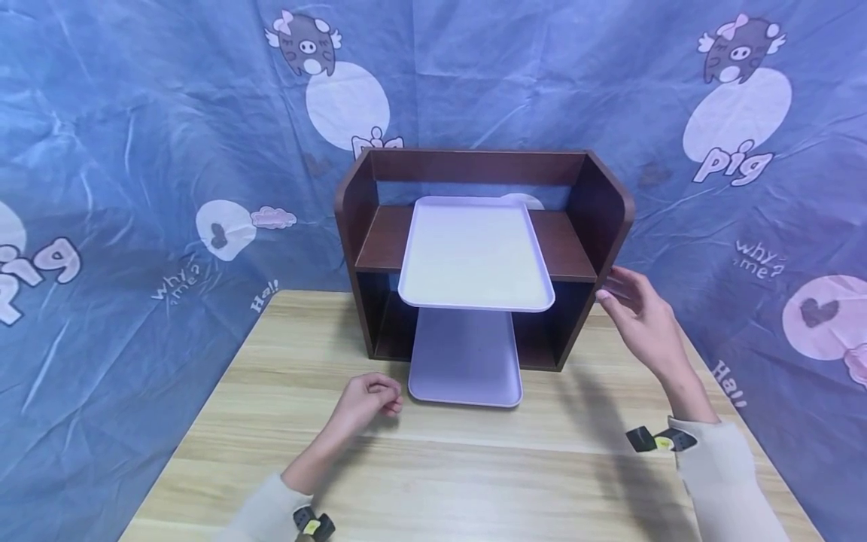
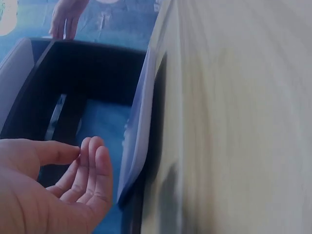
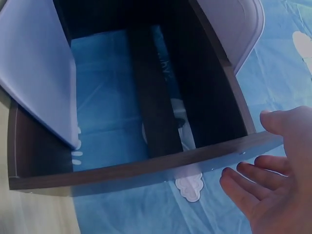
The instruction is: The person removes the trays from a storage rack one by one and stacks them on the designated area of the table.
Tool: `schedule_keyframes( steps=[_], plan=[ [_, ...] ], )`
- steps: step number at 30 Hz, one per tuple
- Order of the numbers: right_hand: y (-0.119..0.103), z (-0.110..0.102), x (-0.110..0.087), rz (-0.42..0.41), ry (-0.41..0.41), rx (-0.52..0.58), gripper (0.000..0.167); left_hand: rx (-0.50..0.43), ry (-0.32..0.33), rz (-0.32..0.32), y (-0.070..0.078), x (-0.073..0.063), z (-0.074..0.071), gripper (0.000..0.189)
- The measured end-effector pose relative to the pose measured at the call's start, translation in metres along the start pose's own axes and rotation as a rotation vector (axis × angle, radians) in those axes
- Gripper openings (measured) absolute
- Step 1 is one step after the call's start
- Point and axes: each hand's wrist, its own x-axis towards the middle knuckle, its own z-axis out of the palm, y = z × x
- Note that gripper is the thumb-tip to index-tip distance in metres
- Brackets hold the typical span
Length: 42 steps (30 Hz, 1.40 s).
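A dark brown two-level shelf unit (image 1: 599, 203) stands on the table. On its middle board lies a pale lilac tray (image 1: 477, 256), jutting out past the front edge. Another lilac tray (image 1: 466, 361) sits on the bottom level and also sticks out forward. My left hand (image 1: 368, 399) is by the lower tray's left front corner, fingers loosely curled around nothing. In the left wrist view its thumb meets the index fingertip. My right hand (image 1: 643, 324) is at the outside of the right side panel, thumb near the front edge and fingers relaxed, as the right wrist view shows.
The unit and trays rest on a light wood-grain table (image 1: 271, 421). Behind and beside it hangs a creased blue cloth (image 1: 169, 113) printed with cartoon pigs and lettering. Black straps with small devices circle both wrists.
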Motion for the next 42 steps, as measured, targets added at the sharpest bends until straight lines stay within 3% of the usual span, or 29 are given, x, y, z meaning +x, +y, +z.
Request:
schedule_keyframes(
  steps=[8,18,34,42],
  plan=[
    [-0.006,0.001,0.012,0.031,-0.054,-0.025,0.066,-0.053,-0.012,-0.059,-0.008,0.0,0.027,0.023],
    [-0.008,0.005,0.021,0.075,-0.082,-0.051,0.069,-0.092,-0.021,-0.045,-0.017,0.001,0.06,0.022],
    [-0.011,0.009,0.029,0.065,-0.088,0.02,0.072,-0.4,-0.109,-0.173,-0.019,0.0,0.097,0.038],
    [-0.011,0.012,0.031,0.065,-0.093,0.012,0.07,-0.498,-0.087,-0.254,-0.024,0.002,0.106,0.037]
  ],
)
